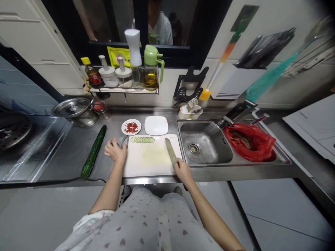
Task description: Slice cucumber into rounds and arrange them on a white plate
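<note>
My right hand (pixel 183 171) grips a kitchen knife (pixel 171 150) by its handle, the blade lying over the right side of the white cutting board (pixel 138 166). A row of overlapping cucumber slices (pixel 142 139) lies along the board's upper left edge. My left hand (pixel 115 151) is at the board's left edge, beside its grey handle, with fingers curled round something small and dark that I cannot make out. To its left a whole cucumber (pixel 94 151) lies on the steel counter. Behind the board stand a plate of chopped red pieces (pixel 131 127) and a white square plate (pixel 156 125).
A steel sink (pixel 209 144) adjoins the board's right, with a red plastic bag (pixel 250 143) beyond it. A lidded pot (pixel 77 111) and red-lidded jar (pixel 101 111) stand at the back left. Above hangs a shelf (pixel 123 90) of seasoning jars and an oil bottle (pixel 151 69).
</note>
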Demonstrator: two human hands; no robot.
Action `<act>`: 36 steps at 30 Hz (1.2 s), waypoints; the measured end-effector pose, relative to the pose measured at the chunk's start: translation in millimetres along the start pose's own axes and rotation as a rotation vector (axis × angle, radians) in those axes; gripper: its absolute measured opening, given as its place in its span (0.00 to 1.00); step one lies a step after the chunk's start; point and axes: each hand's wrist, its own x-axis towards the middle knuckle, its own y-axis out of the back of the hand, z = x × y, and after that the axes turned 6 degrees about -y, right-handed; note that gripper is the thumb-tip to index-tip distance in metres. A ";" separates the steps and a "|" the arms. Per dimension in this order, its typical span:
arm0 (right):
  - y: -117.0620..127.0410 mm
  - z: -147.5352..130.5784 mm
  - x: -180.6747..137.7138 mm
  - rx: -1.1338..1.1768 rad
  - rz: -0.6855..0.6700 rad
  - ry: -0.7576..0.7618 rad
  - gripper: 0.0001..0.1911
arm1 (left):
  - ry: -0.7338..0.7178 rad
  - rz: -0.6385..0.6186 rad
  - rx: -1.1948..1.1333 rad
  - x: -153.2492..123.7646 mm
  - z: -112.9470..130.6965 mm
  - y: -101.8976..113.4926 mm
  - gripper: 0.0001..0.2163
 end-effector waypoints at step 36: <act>12.9 -22.8 -10.5 -0.123 -0.170 0.150 0.15 | -0.113 -0.699 -0.299 -19.6 57.3 -30.4 0.07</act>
